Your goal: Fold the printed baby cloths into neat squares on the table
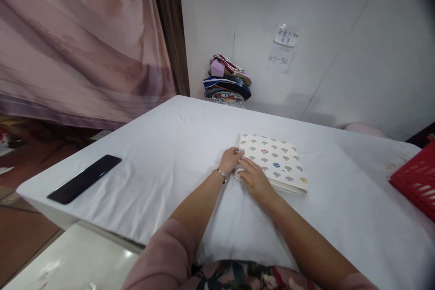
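Note:
A folded white cloth (277,159) printed with grey mushrooms and a few red, blue and yellow ones lies on the white-covered table (190,127). At its left edge is my left hand (231,159), fingers curled against the folds, a silver bracelet on the wrist. My right hand (254,180) grips the near left corner, its thumb and fingers around the rolled edge of the layers. Both hands nearly touch each other there. The undersides of the folds and some fingertips are hidden.
A long black flat object (84,179) lies on the table's left side. A red plastic basket (416,181) stands at the right edge. Beyond the far edge is a stack of folded fabrics (227,81). Handwritten paper signs (286,37) hang on the wall; a pink curtain (84,31) covers the left.

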A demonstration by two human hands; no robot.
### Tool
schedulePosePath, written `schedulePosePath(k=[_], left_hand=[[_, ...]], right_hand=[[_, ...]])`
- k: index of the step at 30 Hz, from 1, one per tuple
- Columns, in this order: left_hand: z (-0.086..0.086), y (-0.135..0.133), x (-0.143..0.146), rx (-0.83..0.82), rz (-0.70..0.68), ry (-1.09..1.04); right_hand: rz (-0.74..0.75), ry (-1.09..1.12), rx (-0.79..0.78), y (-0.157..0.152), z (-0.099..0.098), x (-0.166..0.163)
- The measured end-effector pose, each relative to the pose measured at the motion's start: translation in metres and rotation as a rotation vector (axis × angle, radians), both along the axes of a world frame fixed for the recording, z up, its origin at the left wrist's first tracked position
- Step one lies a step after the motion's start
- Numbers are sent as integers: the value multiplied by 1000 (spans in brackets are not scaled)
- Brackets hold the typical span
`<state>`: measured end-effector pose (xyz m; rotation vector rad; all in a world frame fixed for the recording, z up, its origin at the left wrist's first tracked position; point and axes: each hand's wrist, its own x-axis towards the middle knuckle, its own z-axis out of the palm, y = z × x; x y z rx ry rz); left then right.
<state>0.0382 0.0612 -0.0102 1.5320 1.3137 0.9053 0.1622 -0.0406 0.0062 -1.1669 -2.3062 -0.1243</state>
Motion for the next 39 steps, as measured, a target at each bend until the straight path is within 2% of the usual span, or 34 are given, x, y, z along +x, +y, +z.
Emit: schedulePosePath(k=[5, 11, 19, 24, 28, 33, 36, 39], left_hand=[[1, 0, 1, -3, -36, -4], [-1, 3, 2, 55, 4, 55], [-1, 4, 2, 74, 14, 93], [2, 4, 2, 95, 12, 130], [5, 2, 2, 111, 13, 183], [6, 3, 1, 150, 9, 238], [6, 3, 1, 159, 7, 272], [7, 2, 1, 167, 9, 287]], right_hand=[[-51, -42, 31, 1, 2, -6], [-8, 49, 123, 0, 1, -9], [33, 85, 153, 2, -10, -10], [4, 72, 103, 2, -12, -12], [-33, 47, 13, -7, -5, -12], [-57, 67, 13, -31, 18, 17], [-185, 122, 86, -47, 30, 52], [-351, 131, 97, -60, 28, 91]])
